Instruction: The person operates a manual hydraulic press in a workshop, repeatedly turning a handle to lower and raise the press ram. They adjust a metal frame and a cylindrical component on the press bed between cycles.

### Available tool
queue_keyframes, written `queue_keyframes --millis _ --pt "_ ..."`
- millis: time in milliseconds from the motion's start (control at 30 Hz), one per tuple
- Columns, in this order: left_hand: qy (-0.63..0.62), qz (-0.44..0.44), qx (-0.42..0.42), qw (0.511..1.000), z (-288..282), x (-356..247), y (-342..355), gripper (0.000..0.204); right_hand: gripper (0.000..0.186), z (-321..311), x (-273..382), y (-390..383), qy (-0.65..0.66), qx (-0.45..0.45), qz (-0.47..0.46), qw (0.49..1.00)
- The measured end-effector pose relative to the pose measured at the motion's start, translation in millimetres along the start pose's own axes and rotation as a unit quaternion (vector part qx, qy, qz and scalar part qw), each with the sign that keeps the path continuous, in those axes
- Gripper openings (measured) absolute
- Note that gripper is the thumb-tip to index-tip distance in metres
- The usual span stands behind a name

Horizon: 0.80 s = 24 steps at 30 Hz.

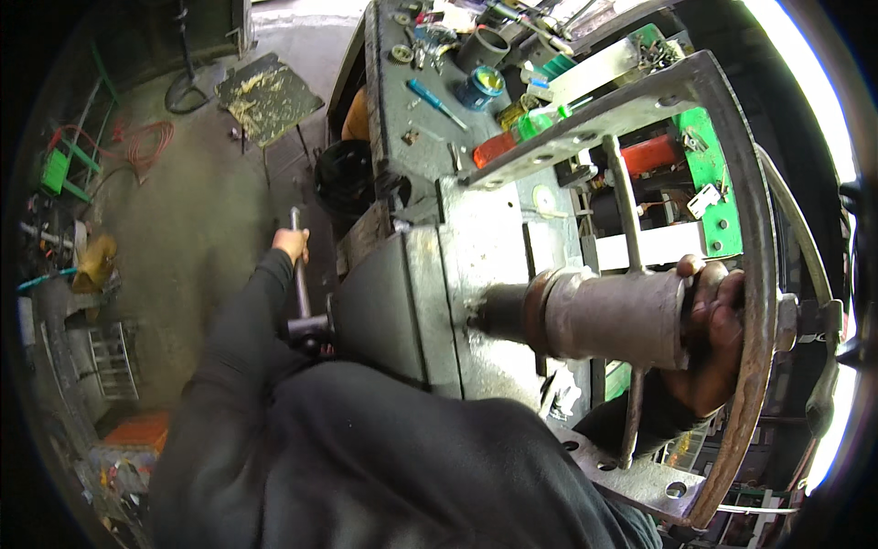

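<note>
My left hand (291,242) is closed round the steel handle bar (302,288) of a bench vise (380,306). On the right, a heavy rectangular metal frame (757,274) with holes in its sides stands over the bench. A thick grey metal cylinder (617,317) lies sideways within the frame, its left end meeting a dark shaft (503,311) by the vise jaws. My right hand (716,334) wraps round the cylinder's right end, close to the frame's outer bar. Part of its palm and grip is hidden. A thin rod (624,201) crosses the frame behind the cylinder.
The workbench (407,114) carries a blue pen-like tool (437,102), a blue tin (480,89), a red-and-green bottle (512,142) and small metal parts. A small table (270,96) with shavings and a black bucket (345,174) stand to the left. Red cable (142,146) lies farther left.
</note>
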<state>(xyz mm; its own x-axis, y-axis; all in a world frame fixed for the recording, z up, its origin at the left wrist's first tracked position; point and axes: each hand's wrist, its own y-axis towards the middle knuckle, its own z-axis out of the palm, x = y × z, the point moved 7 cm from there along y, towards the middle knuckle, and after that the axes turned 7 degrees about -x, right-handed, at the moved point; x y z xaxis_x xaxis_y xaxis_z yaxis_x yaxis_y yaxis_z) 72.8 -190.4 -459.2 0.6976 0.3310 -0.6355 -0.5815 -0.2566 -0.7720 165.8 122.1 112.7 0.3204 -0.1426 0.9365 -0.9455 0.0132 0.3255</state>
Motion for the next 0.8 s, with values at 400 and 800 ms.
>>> queue_keyframes --millis 400,800 --pt "0.045 0.049 -0.02 0.998 0 -6 2 0.019 0.011 10 7 0 -0.048 -0.048 -0.094 0.993" --pt "-0.142 -0.153 0.077 0.975 -8 33 11 0.014 0.013 11 7 -1 -0.006 -0.043 -0.095 0.995"
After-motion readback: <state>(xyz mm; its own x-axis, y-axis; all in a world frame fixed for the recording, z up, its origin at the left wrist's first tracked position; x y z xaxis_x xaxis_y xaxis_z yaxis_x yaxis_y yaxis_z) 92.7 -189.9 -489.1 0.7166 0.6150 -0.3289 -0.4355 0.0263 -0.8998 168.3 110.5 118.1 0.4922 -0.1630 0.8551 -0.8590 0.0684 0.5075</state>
